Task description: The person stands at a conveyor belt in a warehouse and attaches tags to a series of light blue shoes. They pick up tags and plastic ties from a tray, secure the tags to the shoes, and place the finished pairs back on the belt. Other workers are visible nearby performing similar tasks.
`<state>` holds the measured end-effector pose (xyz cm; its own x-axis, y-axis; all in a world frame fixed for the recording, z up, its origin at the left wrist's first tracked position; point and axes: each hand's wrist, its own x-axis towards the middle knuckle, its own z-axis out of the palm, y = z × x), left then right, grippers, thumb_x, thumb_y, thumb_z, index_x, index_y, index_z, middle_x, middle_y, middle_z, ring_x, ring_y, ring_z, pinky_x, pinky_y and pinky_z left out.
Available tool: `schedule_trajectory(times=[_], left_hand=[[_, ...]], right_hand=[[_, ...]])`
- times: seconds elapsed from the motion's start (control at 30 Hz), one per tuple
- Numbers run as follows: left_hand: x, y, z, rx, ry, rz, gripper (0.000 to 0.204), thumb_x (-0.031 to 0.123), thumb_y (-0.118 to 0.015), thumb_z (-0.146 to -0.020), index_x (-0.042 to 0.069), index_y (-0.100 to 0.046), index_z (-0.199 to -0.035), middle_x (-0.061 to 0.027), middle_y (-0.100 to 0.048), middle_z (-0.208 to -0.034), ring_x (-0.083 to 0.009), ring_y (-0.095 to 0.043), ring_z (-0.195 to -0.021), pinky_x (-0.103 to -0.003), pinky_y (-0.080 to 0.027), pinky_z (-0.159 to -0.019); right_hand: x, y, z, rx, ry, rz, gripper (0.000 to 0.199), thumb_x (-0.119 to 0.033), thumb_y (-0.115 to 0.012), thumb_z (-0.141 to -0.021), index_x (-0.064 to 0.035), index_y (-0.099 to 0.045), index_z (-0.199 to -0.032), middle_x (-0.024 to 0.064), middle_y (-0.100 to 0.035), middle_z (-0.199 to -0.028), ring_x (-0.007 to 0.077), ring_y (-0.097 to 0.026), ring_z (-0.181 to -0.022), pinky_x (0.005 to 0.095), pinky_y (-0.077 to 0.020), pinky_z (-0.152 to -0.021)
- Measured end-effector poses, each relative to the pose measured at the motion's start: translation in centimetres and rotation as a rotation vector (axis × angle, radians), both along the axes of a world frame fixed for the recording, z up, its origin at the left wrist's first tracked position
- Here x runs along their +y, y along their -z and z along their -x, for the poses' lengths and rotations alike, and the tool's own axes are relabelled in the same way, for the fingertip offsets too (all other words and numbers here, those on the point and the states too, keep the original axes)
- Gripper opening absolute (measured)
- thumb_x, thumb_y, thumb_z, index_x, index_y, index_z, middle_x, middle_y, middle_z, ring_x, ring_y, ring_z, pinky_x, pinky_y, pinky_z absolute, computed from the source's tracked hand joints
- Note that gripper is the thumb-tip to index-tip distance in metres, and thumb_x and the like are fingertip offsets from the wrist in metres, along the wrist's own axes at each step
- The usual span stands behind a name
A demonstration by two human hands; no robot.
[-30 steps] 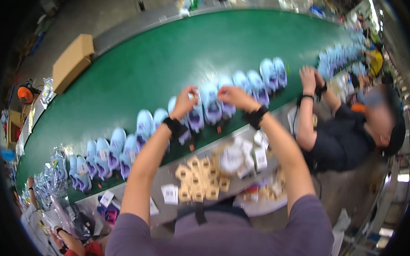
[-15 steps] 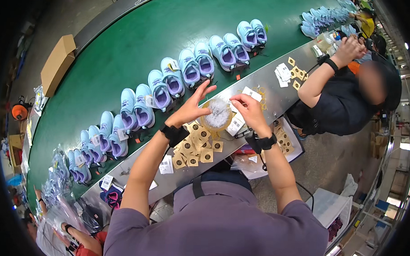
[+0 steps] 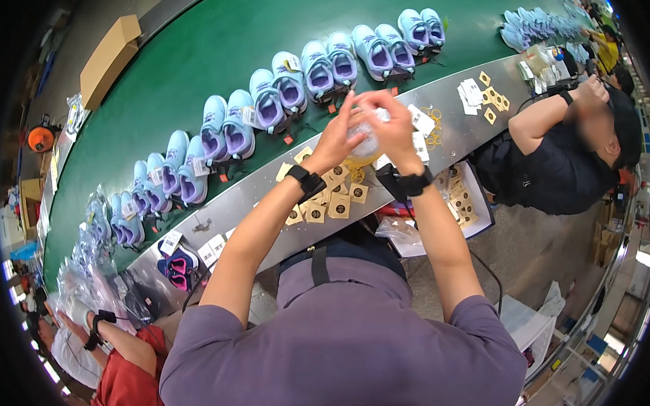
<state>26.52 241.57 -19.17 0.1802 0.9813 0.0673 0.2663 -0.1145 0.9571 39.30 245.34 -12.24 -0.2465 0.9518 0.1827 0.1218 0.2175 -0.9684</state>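
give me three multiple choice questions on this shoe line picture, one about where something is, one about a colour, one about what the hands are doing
1. Where do the square tan tags lie?
A. on the green belt
B. on the metal ledge beside the belt
C. on the floor

2. What colour are the shoes lined up on the belt?
A. light blue and purple
B. red and black
C. plain white

3. How are the left hand and right hand placed?
A. resting flat on the ledge
B. each gripping a shoe
C. raised together around a small clear bag

Answers:
1 B, the tags sit on the grey metal strip near the person.
2 A, each pair is pale blue with purple inside.
3 C, both hands meet on the bag above the ledge.
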Motion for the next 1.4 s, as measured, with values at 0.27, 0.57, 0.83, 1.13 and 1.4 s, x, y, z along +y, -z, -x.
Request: schedule_trajectory(times=[0.27,0.57,0.83,1.13,1.4], left_hand=[[-3.4,0.7,4.5,0.01,-0.328,-0.038,0.066,0.016,-0.072,-0.076,0.004,-0.039,-0.132,-0.0133,-0.053,-0.124,-0.023,-0.048,-0.118,-0.033,-0.038,-0.096],[-18.3,4.9,13.8,0.59,-0.669,0.458,0.039,0.031,-0.074,-0.072,0.001,-0.051,-0.078,-0.0106,-0.053,-0.072,-0.0209,-0.05,-0.064,-0.033,-0.041,-0.059],[-21.0,6.6,11.5,0.683,-0.618,0.608,0.038,0.032,-0.075,-0.066,0.002,-0.052,-0.07,-0.0113,-0.053,-0.075,-0.0256,-0.051,-0.066,-0.036,-0.043,-0.06],[-19.2,5.4,13.1,-0.024,-0.699,0.778,0.009,0.012,-0.066,-0.079,0.003,-0.063,-0.079,0.0005,-0.06,-0.069,-0.007,-0.053,-0.063,-0.022,-0.041,-0.058],[-12.5,-3.4,3.8,-0.481,-0.138,0.711,0.008,0.006,-0.068,-0.079,0.001,-0.063,-0.082,-0.0022,-0.064,-0.084,-0.011,-0.059,-0.078,-0.025,-0.047,-0.074]], right_hand=[[-4.9,-3.8,-2.1,-0.409,-0.275,0.11,0.01,-0.014,-0.053,-0.088,-0.004,-0.053,-0.088,0.0135,-0.057,-0.073,0.0292,-0.057,-0.066,0.0344,-0.0452,-0.062],[-13.2,10.0,-3.8,-0.993,-0.498,-0.104,0.039,-0.023,-0.074,-0.067,-0.0043,-0.051,-0.091,0.0111,-0.058,-0.081,0.03,-0.06,-0.077,0.0417,-0.0481,-0.059],[-11.7,11.1,-4.7,-0.841,-0.465,0.388,0.021,-0.024,-0.067,-0.074,-0.0069,-0.057,-0.082,0.0115,-0.063,-0.077,0.0316,-0.061,-0.075,0.042,-0.0462,-0.063],[-10.2,10.8,-6.8,-0.715,-0.317,0.465,0.023,-0.029,-0.067,-0.074,-0.0077,-0.068,-0.081,0.0109,-0.063,-0.068,0.0295,-0.061,-0.067,0.0389,-0.0459,-0.059],[-8.9,5.4,-4.2,-0.296,-0.512,0.756,0.022,-0.023,-0.066,-0.081,-0.0012,-0.066,-0.077,-0.0021,-0.052,-0.058,0.0052,-0.044,-0.055,0.0241,-0.0353,-0.049]])
